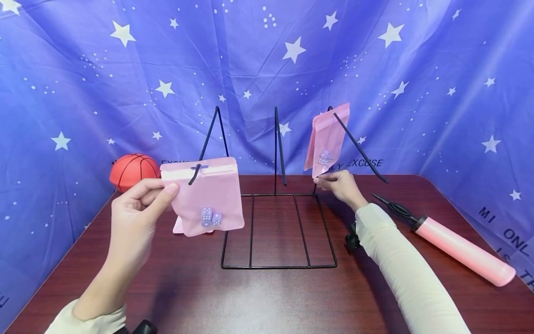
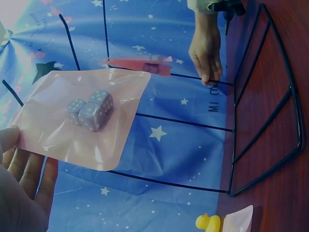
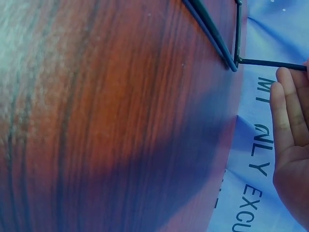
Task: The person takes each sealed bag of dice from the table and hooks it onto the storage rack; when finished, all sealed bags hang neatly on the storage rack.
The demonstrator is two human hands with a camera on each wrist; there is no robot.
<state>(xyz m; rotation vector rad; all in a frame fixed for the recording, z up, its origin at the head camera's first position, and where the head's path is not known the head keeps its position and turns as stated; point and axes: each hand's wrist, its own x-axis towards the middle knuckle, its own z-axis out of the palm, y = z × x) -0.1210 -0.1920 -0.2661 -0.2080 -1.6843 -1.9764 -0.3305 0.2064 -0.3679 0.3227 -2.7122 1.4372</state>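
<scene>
The left hand [image 1: 137, 204] pinches a pink pouch [image 1: 208, 197] (dice inside) on the wire rack's [image 1: 277, 229] hook; the right hand [image 1: 340, 185] pinches the second pouch [image 1: 327, 139].

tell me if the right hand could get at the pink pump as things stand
Probably yes: the right hand only pinches the corner of the hanging pouch, and the pink pump lies on bare table beside that forearm, nothing between.

in your right wrist view the right hand [image 3: 289, 145] is cut off by the right edge, so its fingertips are out of sight. at the bottom of the left wrist view, a yellow duck [image 2: 208, 223] is clipped. the dice [image 1: 325, 157] in the far pouch [image 1: 327, 139] are too small to read.
</scene>
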